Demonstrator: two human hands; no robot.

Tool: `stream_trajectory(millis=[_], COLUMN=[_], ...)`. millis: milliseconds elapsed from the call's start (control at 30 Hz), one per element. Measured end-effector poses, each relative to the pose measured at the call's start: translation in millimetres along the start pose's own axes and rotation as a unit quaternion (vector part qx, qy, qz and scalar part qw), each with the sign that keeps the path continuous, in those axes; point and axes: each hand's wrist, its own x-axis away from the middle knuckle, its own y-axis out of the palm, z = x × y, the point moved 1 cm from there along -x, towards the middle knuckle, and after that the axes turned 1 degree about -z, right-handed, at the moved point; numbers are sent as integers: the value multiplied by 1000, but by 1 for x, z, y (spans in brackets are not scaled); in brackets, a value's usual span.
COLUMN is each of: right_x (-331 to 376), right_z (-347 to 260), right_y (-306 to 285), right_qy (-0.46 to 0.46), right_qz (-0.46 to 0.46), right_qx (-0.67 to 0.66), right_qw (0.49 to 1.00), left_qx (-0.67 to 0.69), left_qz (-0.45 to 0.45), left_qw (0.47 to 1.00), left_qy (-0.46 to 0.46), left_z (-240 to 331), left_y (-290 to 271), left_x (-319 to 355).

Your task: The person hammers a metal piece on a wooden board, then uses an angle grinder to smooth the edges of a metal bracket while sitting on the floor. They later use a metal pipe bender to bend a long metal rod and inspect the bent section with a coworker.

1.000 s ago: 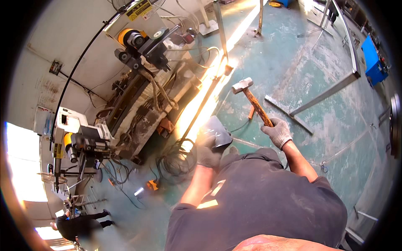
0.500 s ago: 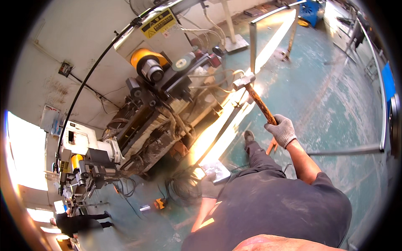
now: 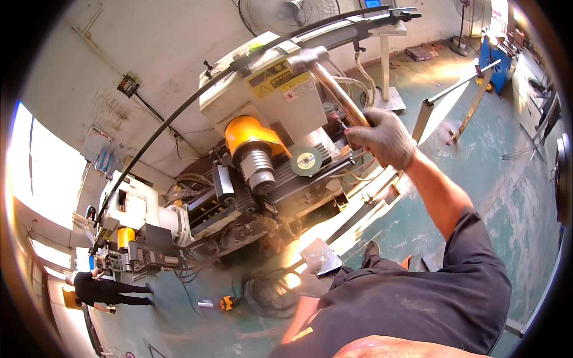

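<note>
The right hand (image 3: 382, 140), in a grey work glove, is clamped around the wooden handle of a hammer (image 3: 331, 80), raised high with its metal head up near the top of a milling machine (image 3: 268, 119). The left hand is out of sight, so its state cannot be told. Just beside the glove sits the machine's cream housing, with an orange spindle collar (image 3: 248, 134) and a grey disc (image 3: 306, 160) below it. A flat metal plate (image 3: 322, 256) lies lower, near coiled cables (image 3: 268, 292). The floor (image 3: 513, 179) is worn green paint, sunlit in patches. A fan (image 3: 286, 12) hangs on the stained white wall (image 3: 149, 53). Another person (image 3: 104, 291) stands well apart at the left.
</note>
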Motion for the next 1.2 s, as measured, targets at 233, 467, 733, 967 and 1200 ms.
stream_trajectory(millis=[233, 467, 733, 967, 1200], right_x=[-168, -269, -394, -344, -135], right_z=[-88, -180, -143, -176, -59], right_y=[46, 140, 198, 185, 135], right_qy=[-187, 18, -308, 61, -190], right_qz=[-50, -88, -141, -197, -34], right_qx=[156, -109, 470, -56, 131], right_qw=[969, 990, 815, 977, 973], left_qx=[21, -51, -300, -574, -258], left_qz=[-14, -54, -14, 14, -38], left_qw=[999, 986, 922, 765, 956], left_qy=[32, 151, 247, 292, 136], left_z=[59, 113, 135, 128, 117], left_y=[-23, 18, -41, -23, 69], left_x=[-42, -21, -25, -20, -7])
